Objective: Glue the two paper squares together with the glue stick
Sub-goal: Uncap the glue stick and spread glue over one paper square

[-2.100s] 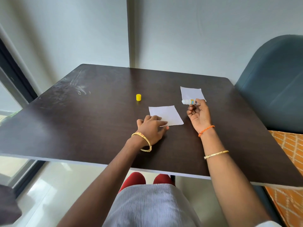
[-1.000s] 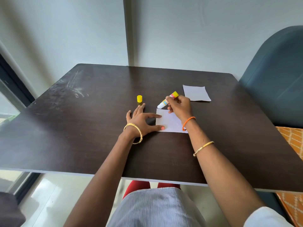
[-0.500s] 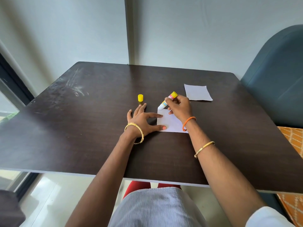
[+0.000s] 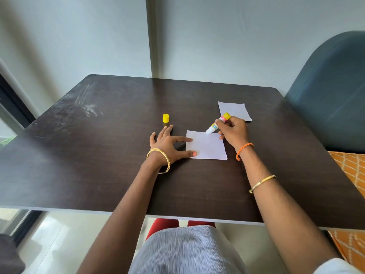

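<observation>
A white paper square (image 4: 207, 146) lies flat on the dark table (image 4: 118, 175). My left hand (image 4: 167, 144) is spread flat, with index finger and thumb pressing the paper's left edge. My right hand (image 4: 233, 131) grips the uncapped glue stick (image 4: 218, 123), tilted with its white tip touching the paper's far edge near the right corner. A second paper square (image 4: 235, 110) lies farther back on the right, partly behind the hand. The yellow glue cap (image 4: 166, 118) stands upright just beyond my left fingers.
A blue padded chair (image 4: 331, 95) stands at the table's right side, over an orange patterned seat (image 4: 353, 171). A grey wall runs behind the table's far edge. A window frame is at the left.
My right hand brought the glue stick from the far right onto the near paper, then slid its tip rightwards along the far edge. My left hand spread flat on the paper's left edge.
</observation>
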